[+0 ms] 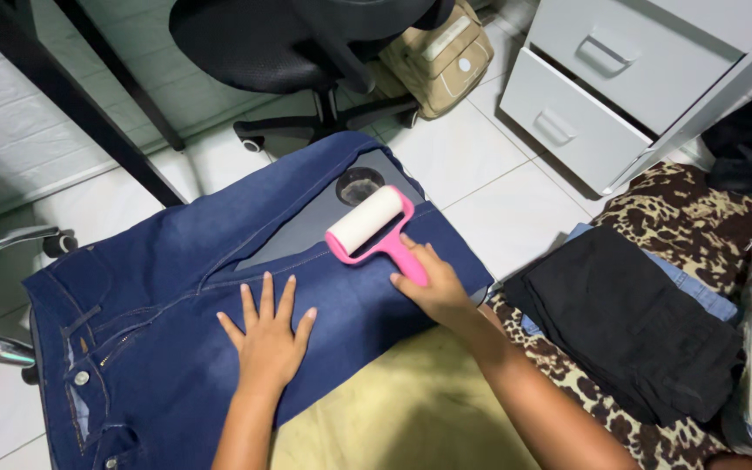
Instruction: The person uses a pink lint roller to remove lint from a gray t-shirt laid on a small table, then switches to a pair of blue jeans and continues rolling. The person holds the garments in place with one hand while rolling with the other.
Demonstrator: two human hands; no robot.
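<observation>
Dark blue jeans (158,287) lie spread over a grey lap table (306,222), waistband at the lower left, legs running up to the right. My left hand (267,335) rests flat on the denim, fingers spread. My right hand (433,283) grips the pink handle of a lint roller (367,222); its white roll lies on the jeans near the grey table's round cup recess (359,184).
A yellow cloth (411,409) lies under the jeans near me. Folded black clothes (628,322) sit on a leopard-print cover (681,209) at right. White drawers (594,96), a black office chair (289,52), a tan bag (441,57) and black desk legs (106,122) stand on the tiled floor.
</observation>
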